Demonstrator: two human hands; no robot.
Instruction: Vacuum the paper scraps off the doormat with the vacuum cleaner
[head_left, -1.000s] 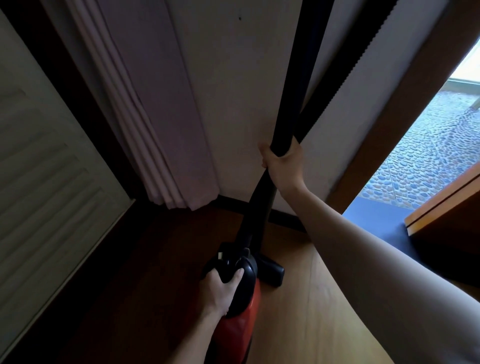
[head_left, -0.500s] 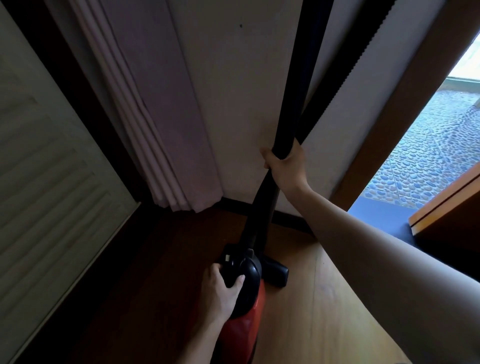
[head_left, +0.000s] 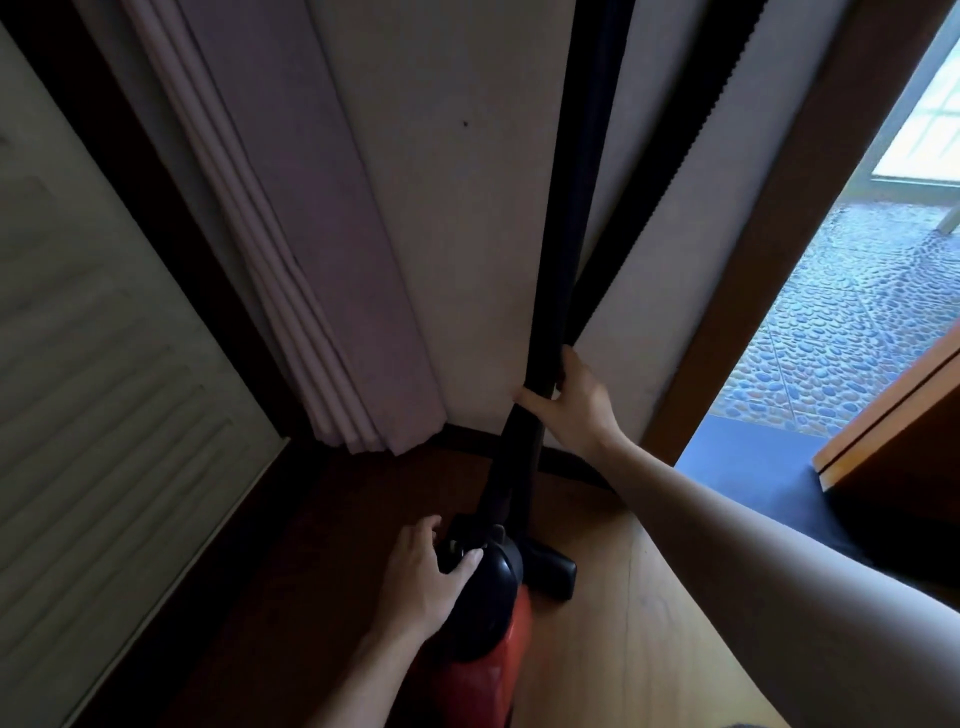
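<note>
A red vacuum cleaner (head_left: 488, 670) with a black top stands on the wooden floor near the wall. Its black tube (head_left: 582, 208) rises up along the wall, and a ribbed black hose (head_left: 670, 156) runs beside it. My right hand (head_left: 571, 405) grips the tube low down, where tube and hose meet. My left hand (head_left: 421, 577) rests on the black top of the vacuum body, fingers curled over a knob there. The black floor nozzle (head_left: 553, 569) lies on the floor behind the body. A dark blue doormat (head_left: 748, 473) lies at the doorway on the right. No paper scraps show.
Folded pale curtains (head_left: 291, 260) hang at the wall corner. A louvred door (head_left: 93, 389) fills the left side. A wooden door frame (head_left: 779, 218) and a wooden door edge (head_left: 893, 431) border the doorway. Pebbled paving (head_left: 852, 322) lies outside.
The view has shifted a little, so the vacuum sits slightly further right and lower. My left hand has slid up from the black top onto the knob. My right hand keeps its grip.
</note>
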